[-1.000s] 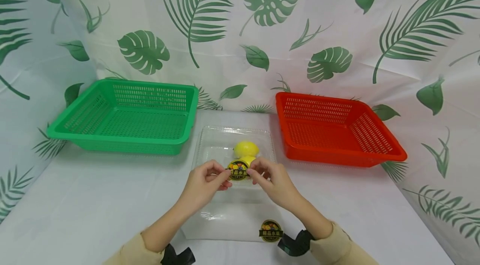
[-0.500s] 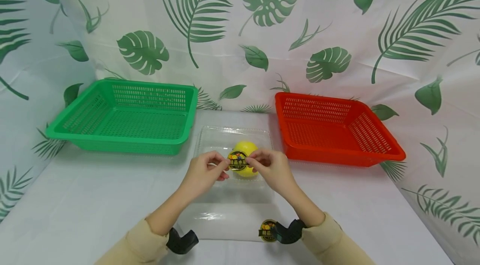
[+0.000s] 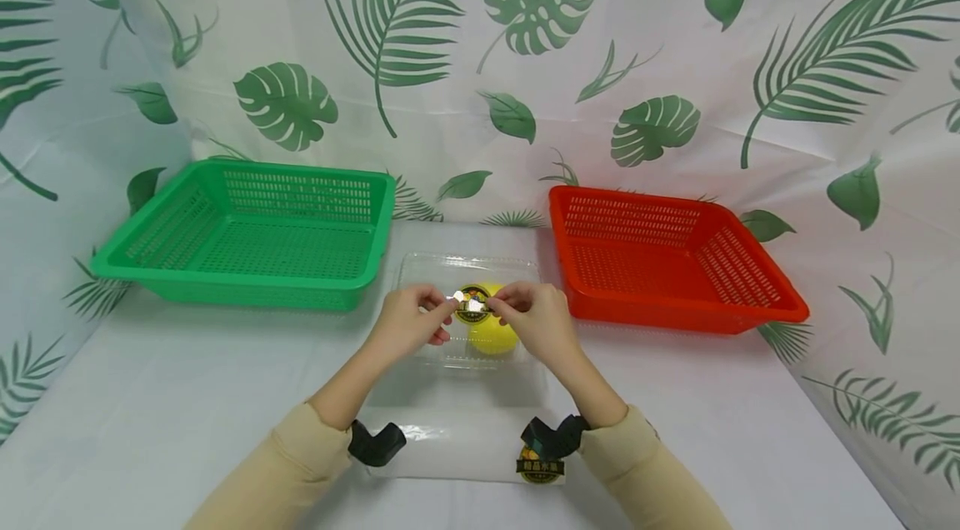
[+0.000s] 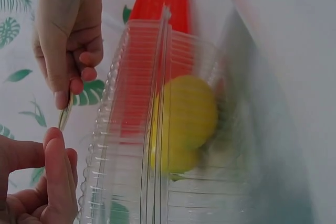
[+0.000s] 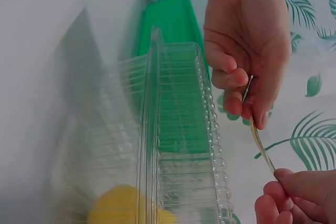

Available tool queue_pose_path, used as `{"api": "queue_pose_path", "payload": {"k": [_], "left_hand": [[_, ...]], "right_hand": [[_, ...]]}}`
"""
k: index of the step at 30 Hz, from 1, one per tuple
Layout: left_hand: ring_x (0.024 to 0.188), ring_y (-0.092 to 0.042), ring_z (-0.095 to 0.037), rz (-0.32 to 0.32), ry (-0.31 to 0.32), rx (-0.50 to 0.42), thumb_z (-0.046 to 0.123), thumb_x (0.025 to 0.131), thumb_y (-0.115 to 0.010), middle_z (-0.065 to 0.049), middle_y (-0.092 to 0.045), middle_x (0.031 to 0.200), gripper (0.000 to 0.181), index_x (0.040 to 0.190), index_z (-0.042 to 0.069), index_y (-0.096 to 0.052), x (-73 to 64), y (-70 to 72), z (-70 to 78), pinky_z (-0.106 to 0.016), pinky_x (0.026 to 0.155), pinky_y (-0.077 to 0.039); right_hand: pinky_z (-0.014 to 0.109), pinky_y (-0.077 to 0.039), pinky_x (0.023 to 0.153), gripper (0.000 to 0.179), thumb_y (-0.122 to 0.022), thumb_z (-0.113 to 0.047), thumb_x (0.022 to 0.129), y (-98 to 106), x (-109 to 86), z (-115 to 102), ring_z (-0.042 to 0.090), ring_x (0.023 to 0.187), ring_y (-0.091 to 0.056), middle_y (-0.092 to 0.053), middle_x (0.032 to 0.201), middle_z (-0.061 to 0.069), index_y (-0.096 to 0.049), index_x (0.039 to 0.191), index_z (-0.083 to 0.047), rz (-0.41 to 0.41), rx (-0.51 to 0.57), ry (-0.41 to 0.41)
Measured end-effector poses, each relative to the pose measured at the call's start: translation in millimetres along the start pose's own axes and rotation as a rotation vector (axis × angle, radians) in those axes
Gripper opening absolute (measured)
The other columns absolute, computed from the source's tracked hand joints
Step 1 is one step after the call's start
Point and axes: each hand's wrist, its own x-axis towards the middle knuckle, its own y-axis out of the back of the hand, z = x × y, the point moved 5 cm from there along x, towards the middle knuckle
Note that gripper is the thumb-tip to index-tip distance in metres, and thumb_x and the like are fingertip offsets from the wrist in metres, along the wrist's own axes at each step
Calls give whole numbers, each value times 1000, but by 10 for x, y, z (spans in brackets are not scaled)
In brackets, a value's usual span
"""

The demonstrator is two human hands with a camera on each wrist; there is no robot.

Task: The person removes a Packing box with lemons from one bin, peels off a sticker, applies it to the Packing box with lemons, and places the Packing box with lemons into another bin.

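Note:
Between my two hands is a round black-and-gold fruit sticker (image 3: 473, 304), held over a clear plastic clamshell box (image 3: 422, 270). My left hand (image 3: 407, 322) pinches its left edge between thumb and fingertips, and my right hand (image 3: 537, 322) pinches the right edge. Light glints off the sticker's face. From the side, in the right wrist view, the sticker (image 5: 261, 148) looks thin and slightly bent, apart from the box. Under the clear lid lie yellow lemons (image 4: 190, 109), partly hidden by my hands in the head view.
A glossy white sheet (image 3: 450, 447) lies in front of the box, with another round sticker (image 3: 540, 467) at its right end, partly covered by the right wrist camera. A green basket (image 3: 247, 284) stands left, a red basket (image 3: 675, 309) right.
Both hands have moved forward with the sticker, from the box's near edge to farther over its lid. The sticker has tilted and now catches the light.

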Motion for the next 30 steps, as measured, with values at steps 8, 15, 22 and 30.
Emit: {"api": "queue_pose_path", "payload": {"k": [8, 15, 22, 30], "left_hand": [[49, -61, -14, -4, 46, 22, 13, 87, -63, -15, -61, 68, 19, 80, -5, -60, 141, 25, -10, -33, 53, -56], [46, -56, -12, -38, 113, 183, 17, 86, -64, -10, -60, 64, 19, 82, -2, -60, 257, 34, 16, -22, 48, -51], [46, -56, -10, -31, 164, 276, 18, 86, -65, -8, -58, 63, 20, 78, 0, -59, 332, 31, 14, -21, 49, -51], [47, -57, -11, -26, 210, 315, 20, 86, -65, -8, -59, 65, 20, 82, 0, -60, 348, 18, 11, -19, 49, -51]], "right_hand": [[24, -47, 52, 13, -72, -15, 80, -60, 138, 71, 23, 65, -64, -67, 70, 5, -71, 83, -3, -22, -7, -81], [23, -48, 55, 11, -70, -15, 81, -97, 226, 136, 20, 64, -62, -67, 71, 4, -72, 82, -4, -35, -57, -158], [23, -50, 56, 13, -70, -17, 82, -150, 297, 197, 15, 62, -59, -66, 73, 4, -71, 82, -5, -46, -91, -226], [23, -50, 55, 11, -71, -13, 81, -168, 315, 217, 15, 60, -58, -66, 70, 6, -71, 78, -3, -35, -76, -217]]}}
